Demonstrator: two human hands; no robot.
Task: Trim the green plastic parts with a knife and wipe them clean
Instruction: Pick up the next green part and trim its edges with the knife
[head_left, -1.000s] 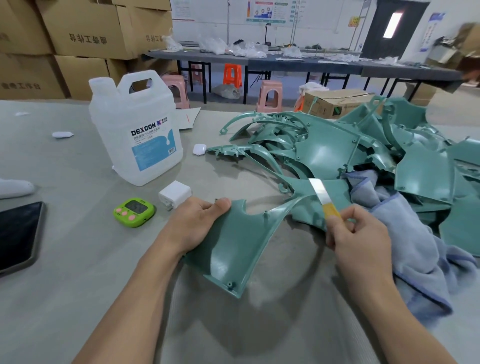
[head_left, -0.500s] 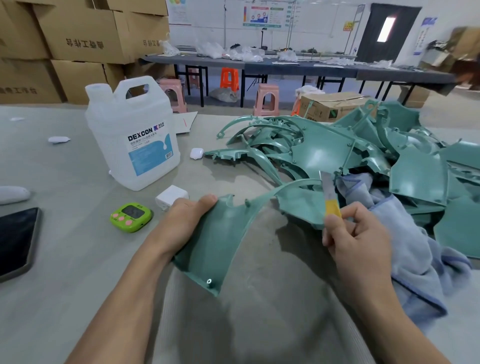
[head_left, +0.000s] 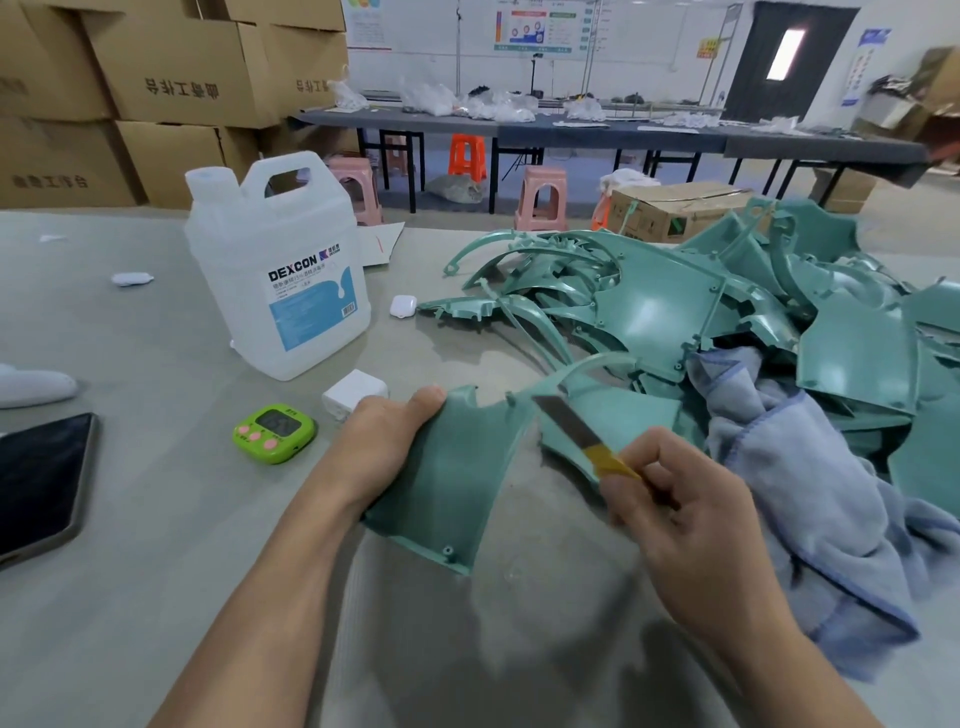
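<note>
Only one knife (head_left: 582, 436), right hand (head_left: 685, 514); one green part (head_left: 447, 483), left hand (head_left: 384, 441)

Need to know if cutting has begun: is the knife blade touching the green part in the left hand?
Cannot tell. In the head view the knife blade overlaps the green part at its edge, but depth is unclear.

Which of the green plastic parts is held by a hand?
The curved panel nearest the camera, gripped by the left hand; the rest lie in the pile behind.
</note>
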